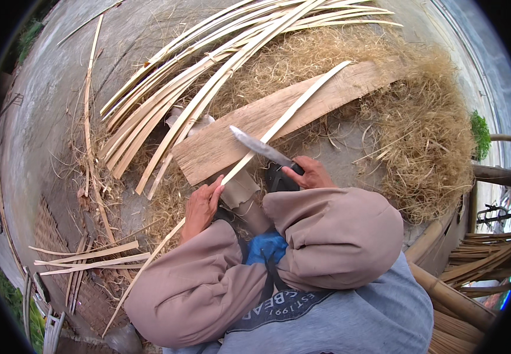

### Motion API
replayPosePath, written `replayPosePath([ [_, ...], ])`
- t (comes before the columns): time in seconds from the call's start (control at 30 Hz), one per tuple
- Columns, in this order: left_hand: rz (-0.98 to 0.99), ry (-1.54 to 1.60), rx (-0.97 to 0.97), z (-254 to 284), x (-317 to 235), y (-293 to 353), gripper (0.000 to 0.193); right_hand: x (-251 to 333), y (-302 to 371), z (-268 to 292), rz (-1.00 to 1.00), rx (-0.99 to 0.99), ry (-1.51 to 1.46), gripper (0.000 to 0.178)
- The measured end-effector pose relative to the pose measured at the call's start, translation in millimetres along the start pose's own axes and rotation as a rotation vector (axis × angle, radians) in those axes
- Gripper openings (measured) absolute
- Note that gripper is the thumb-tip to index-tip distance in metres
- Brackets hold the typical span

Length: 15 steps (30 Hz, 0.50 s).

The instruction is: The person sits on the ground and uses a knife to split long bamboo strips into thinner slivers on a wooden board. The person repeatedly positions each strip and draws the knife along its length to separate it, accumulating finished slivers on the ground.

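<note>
A long pale strip, likely bamboo point(293, 108), runs slantwise over a flat wooden board point(220, 138) in front of me. My left hand point(201, 206) pinches this strip near the board's lower edge, and its tail passes down by my left knee. In my right hand point(311, 174) is a knife point(261, 146), gripped by its dark handle. The blade points up and left, lying across or just above the strip; I cannot tell whether it touches. Something brown and flat point(240, 189) sits below the board between my knees.
Many split strips point(208, 76) lie fanned at the far left. Curly shavings point(426, 130) heap up beyond and right of the board. Shorter strips point(90, 259) rest at the left on a woven mat point(55, 227). Thick bamboo poles point(450, 295) and bundled strips point(485, 256) stand at my right.
</note>
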<state>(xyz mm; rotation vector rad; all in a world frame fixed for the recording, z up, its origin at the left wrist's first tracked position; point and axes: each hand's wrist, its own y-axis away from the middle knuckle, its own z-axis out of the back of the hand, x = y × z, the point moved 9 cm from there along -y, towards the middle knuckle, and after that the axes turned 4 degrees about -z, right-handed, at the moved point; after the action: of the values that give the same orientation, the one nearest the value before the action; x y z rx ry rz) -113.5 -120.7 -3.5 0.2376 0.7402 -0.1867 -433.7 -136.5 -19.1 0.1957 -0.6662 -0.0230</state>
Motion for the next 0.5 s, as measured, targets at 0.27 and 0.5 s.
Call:
replayPosePath([
  [0.27,0.051,0.064,0.027,3,3,1,0.031,-12,-16,31,0.115,-0.131,-0.076,0.049],
  [0.5,0.045,0.241,0.053,-2,18,-3,0.033,-58,-41,36,-0.137,-0.098,-0.07,0.045],
])
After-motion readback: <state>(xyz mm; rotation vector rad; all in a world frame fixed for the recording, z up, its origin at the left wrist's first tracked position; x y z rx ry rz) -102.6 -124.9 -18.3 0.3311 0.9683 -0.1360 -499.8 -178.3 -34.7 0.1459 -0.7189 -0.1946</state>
